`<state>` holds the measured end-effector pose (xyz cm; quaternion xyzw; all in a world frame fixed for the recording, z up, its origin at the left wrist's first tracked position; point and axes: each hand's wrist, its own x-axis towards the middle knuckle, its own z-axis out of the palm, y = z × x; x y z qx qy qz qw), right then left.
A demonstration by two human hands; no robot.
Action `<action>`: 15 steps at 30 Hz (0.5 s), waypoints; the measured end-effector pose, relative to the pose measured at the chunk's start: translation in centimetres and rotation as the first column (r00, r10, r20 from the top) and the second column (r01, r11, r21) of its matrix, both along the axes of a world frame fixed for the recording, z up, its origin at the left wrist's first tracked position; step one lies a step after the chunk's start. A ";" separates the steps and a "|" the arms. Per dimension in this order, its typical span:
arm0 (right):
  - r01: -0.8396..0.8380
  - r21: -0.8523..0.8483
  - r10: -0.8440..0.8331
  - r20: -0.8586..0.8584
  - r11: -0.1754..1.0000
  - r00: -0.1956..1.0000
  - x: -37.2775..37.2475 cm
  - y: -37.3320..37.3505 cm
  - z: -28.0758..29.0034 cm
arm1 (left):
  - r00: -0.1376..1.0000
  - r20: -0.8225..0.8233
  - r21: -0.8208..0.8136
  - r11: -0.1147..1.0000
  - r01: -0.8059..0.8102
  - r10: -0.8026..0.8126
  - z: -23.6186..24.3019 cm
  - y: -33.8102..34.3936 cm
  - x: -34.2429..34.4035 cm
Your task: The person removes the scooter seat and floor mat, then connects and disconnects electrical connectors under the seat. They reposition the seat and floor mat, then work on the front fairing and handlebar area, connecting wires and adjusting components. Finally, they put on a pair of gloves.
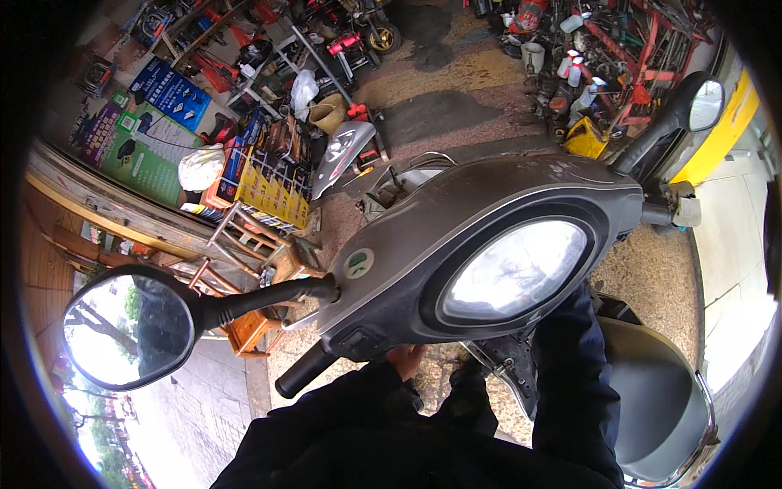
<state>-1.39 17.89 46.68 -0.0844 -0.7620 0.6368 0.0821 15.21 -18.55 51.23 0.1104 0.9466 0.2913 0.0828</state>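
Observation:
A grey and black scooter handlebar housing (489, 183) fills the middle of the view, with an oval display (517, 267) reflecting bright light. My left hand (407, 359) reaches under the near left edge of the housing, beside the black handlebar grip (306, 369). Its fingers are mostly hidden, so what they touch is unclear. From the lower edge my right sleeve (574, 383) runs up beneath the housing, which hides my right hand. A round mirror (130, 328) on a black stem stands out at the left, and another mirror (706, 106) at the far right.
The scooter seat (656, 391) lies at the lower right. Wooden chairs (285, 261) and stacked boxes (269, 183) stand at the left. A loose silver body panel (344, 153) leans beyond the housing. Tools and spray bottles (574, 72) crowd the far right.

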 end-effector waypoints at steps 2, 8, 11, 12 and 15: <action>0.027 0.013 -0.027 0.002 1.000 1.000 0.8 -0.3 0.1 | 0.947 0.312 -0.001 0.997 -0.080 0.076 1.4 -2.0 1.6; 0.084 0.051 -0.085 0.005 0.995 0.996 3.2 -1.2 0.3 | 0.973 0.108 0.065 0.975 -0.214 0.206 2.0 -10.4 5.9; 0.094 0.067 -0.095 0.011 0.993 0.995 4.0 -1.7 0.2 | 0.876 0.248 -0.088 0.910 -0.404 0.413 1.0 -15.8 8.5; 0.097 0.063 -0.098 0.011 0.993 0.995 4.1 -2.0 0.1 | 0.885 0.172 -0.071 0.902 -0.427 0.432 0.9 -17.3 9.6; 0.098 0.057 -0.099 0.023 0.994 0.995 4.2 -2.9 -0.2 | 0.872 0.075 -0.143 0.871 -0.470 0.483 1.1 -21.5 12.3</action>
